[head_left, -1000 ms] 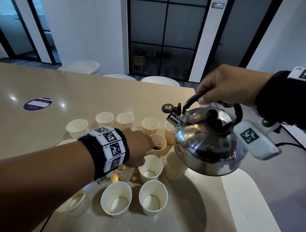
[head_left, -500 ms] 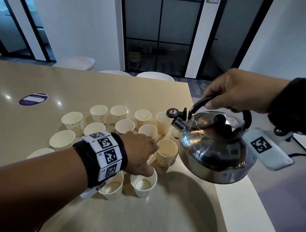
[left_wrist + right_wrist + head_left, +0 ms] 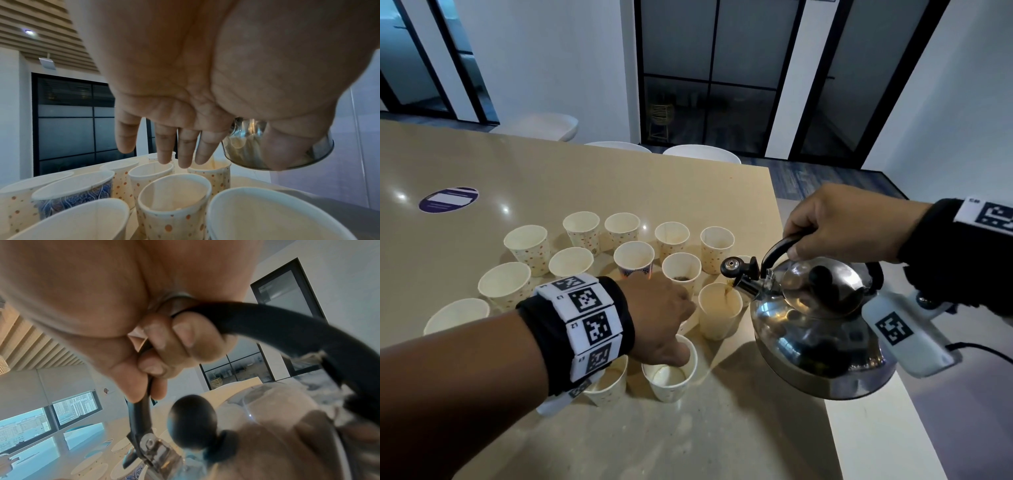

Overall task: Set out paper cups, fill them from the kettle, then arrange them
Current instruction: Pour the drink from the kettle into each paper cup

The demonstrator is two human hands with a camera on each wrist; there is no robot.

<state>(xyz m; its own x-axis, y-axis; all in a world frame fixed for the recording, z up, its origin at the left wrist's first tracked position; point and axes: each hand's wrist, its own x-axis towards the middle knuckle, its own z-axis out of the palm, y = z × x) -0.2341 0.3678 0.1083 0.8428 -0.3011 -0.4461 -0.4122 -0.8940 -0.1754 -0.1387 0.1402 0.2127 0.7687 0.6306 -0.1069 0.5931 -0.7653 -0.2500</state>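
The right hand grips the tilted kettle, pouring into a cup; the left hand hovers open over crowded cups on the table.

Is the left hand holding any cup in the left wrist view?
No, the left hand hangs open above the paper cups, its fingers straight and gripping nothing.
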